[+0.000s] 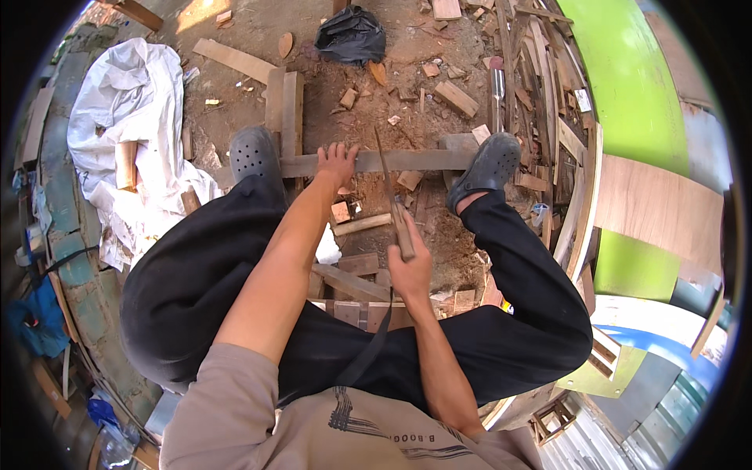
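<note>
Dirt ground [427,70], strewn with wood scraps. Person seated low in black trousers [501,313], legs bent outward. Bright green panel [630,86] at right; crumpled white sack [129,86] at left. Wooden plank [427,160] runs crosswise between the feet, gray clogs [255,154] at either end. Wood-handled saw [389,184] lies across the plank's line, right of the left hand, blade nearly edge-on, pointing away; teeth too small to make out, cannot tell if blade touches wood. Black plastic bag [351,35] on the ground beyond the plank. Left hand [338,165] clasped over the plank, fingers at far edge, slightly apart, thumb on near side. Right hand [410,268] wrapped around the saw's handle, near side of plank. Small wood block [340,212] just below the left hand.
</note>
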`<action>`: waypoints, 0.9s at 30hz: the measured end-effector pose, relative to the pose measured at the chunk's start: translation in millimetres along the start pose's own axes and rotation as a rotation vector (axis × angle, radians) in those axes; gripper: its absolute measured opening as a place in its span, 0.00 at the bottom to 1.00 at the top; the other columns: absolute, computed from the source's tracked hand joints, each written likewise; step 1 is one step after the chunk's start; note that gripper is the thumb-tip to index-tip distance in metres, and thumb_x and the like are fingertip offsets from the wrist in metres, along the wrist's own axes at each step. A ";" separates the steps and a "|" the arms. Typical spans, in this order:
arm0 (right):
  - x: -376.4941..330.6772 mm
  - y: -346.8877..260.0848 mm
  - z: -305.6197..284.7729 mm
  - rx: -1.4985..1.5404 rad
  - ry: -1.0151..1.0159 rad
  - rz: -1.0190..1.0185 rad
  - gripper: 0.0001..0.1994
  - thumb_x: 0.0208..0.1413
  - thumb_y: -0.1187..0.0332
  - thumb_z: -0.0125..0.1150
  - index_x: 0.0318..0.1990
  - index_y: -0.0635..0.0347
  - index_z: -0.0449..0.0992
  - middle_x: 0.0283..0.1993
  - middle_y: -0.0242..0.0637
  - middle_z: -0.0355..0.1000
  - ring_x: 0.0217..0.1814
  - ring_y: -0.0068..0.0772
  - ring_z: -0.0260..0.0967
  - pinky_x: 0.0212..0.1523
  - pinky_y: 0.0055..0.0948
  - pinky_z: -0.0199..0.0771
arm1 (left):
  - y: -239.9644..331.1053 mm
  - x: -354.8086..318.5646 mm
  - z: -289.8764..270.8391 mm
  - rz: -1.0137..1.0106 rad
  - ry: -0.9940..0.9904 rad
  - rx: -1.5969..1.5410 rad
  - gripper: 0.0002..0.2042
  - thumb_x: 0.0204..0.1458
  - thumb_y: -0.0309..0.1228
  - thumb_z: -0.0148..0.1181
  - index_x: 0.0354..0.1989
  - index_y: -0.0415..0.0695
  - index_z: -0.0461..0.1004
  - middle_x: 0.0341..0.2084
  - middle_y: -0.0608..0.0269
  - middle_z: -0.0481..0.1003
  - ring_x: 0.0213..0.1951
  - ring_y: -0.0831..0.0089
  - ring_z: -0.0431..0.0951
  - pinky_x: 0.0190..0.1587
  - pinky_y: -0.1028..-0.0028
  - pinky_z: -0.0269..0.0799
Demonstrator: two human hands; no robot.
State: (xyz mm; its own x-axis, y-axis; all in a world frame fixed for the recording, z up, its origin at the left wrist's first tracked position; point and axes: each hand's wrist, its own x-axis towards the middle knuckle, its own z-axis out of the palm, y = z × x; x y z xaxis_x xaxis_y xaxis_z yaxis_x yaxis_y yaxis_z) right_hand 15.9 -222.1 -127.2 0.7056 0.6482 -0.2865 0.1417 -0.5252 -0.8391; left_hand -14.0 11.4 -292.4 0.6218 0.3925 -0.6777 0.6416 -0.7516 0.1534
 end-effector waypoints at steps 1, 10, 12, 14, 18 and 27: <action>-11.6 -8.0 -15.4 0.027 -0.045 0.055 0.33 0.51 0.75 0.54 0.69 0.56 0.64 0.52 0.57 0.76 0.52 0.44 0.78 0.52 0.35 0.74 | -2.8 -2.6 4.0 0.001 0.015 -0.026 0.59 0.37 0.49 0.78 0.73 0.49 0.41 0.70 0.42 0.47 0.73 0.45 0.43 0.68 0.38 0.42; -54.3 -86.5 -66.9 -0.037 -0.017 -0.045 0.33 0.51 0.78 0.54 0.68 0.63 0.63 0.51 0.56 0.76 0.43 0.36 0.79 0.46 0.30 0.75 | -0.9 -2.8 6.5 0.018 -0.002 0.017 0.59 0.39 0.59 0.72 0.73 0.48 0.41 0.70 0.42 0.47 0.72 0.44 0.43 0.68 0.38 0.41; -55.5 -88.6 -79.3 0.017 0.023 -0.064 0.32 0.52 0.78 0.54 0.68 0.64 0.63 0.51 0.54 0.77 0.42 0.34 0.79 0.45 0.28 0.75 | -2.3 -7.7 5.4 0.010 0.048 -0.016 0.57 0.39 0.66 0.66 0.72 0.47 0.45 0.69 0.42 0.48 0.72 0.45 0.45 0.67 0.38 0.41; -52.8 -85.2 -93.1 0.112 0.013 0.027 0.32 0.52 0.79 0.55 0.68 0.66 0.62 0.50 0.53 0.77 0.43 0.31 0.78 0.45 0.27 0.75 | 1.4 -12.5 3.2 -0.008 0.106 -0.081 0.56 0.39 0.72 0.60 0.71 0.45 0.50 0.68 0.43 0.51 0.71 0.47 0.47 0.67 0.38 0.42; -47.9 -62.3 -103.5 0.118 0.017 0.080 0.30 0.54 0.79 0.55 0.67 0.66 0.64 0.52 0.55 0.76 0.47 0.31 0.77 0.46 0.27 0.75 | 18.5 -14.9 -3.6 -0.059 0.257 -0.210 0.53 0.38 0.76 0.56 0.65 0.43 0.62 0.62 0.47 0.63 0.67 0.53 0.57 0.66 0.38 0.43; -50.3 -49.9 -80.5 -0.069 0.030 -0.056 0.28 0.57 0.71 0.62 0.65 0.69 0.66 0.48 0.59 0.77 0.48 0.44 0.80 0.48 0.33 0.76 | 18.1 1.7 -6.7 -0.003 0.203 -0.181 0.50 0.41 0.76 0.53 0.64 0.45 0.66 0.60 0.50 0.68 0.65 0.55 0.63 0.66 0.40 0.45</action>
State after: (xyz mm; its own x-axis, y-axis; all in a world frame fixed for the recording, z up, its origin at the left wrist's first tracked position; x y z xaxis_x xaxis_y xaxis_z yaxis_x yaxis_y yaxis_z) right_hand 29.2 -272.8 -33.8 0.7153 0.6616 -0.2250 0.2286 -0.5258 -0.8193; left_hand 1.7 2.0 -285.9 0.6851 0.5070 -0.5231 0.7024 -0.6501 0.2899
